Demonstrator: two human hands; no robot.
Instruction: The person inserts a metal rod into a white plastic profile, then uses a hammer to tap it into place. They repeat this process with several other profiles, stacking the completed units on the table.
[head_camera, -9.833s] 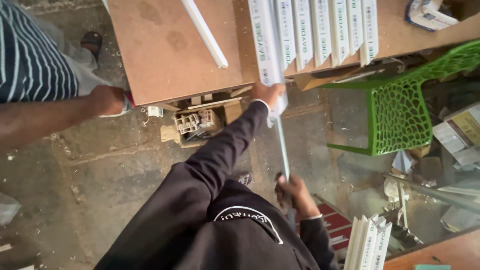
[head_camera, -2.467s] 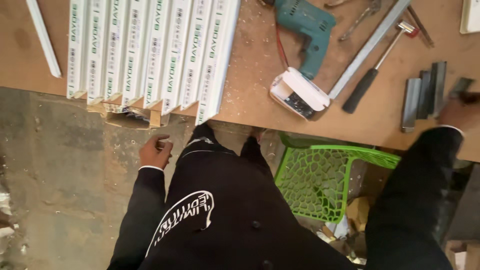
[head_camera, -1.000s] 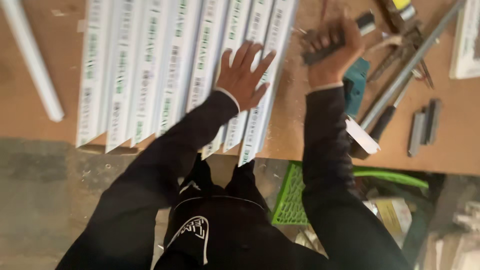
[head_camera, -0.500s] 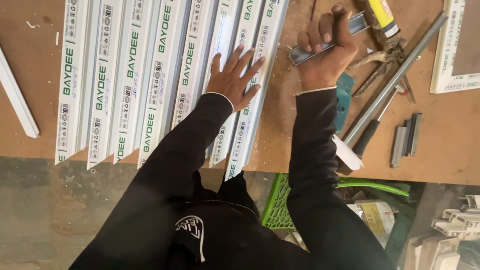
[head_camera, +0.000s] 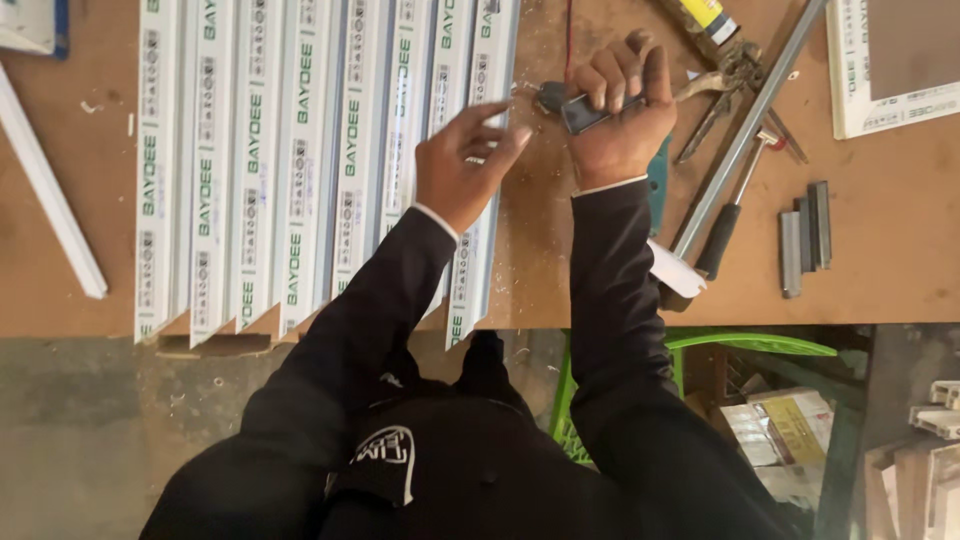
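Observation:
Several long white plastic profiles (head_camera: 300, 170) lie side by side on the brown wooden table (head_camera: 900, 270). My left hand (head_camera: 462, 165) hovers over the rightmost profile (head_camera: 478, 250), with its fingertips drawn together near that profile's right edge; whether it pinches anything is hidden. Just to the right, my right hand (head_camera: 622, 120) is closed around a small dark grey metal piece (head_camera: 582, 110), held above sawdust on the table. Both arms are in black sleeves.
A teal power drill (head_camera: 656, 185) lies partly under my right forearm. To its right are a long metal bar (head_camera: 745, 140), a black-handled hammer (head_camera: 722, 235), pliers (head_camera: 722, 95) and short grey metal pieces (head_camera: 805, 240). A green plastic chair (head_camera: 730, 345) stands below the table edge. A white strip (head_camera: 50, 205) lies at left.
My left hand has lifted off the profiles, where it lay flat, and its fingers have drawn together toward my right hand. The right hand still grips the dark metal piece.

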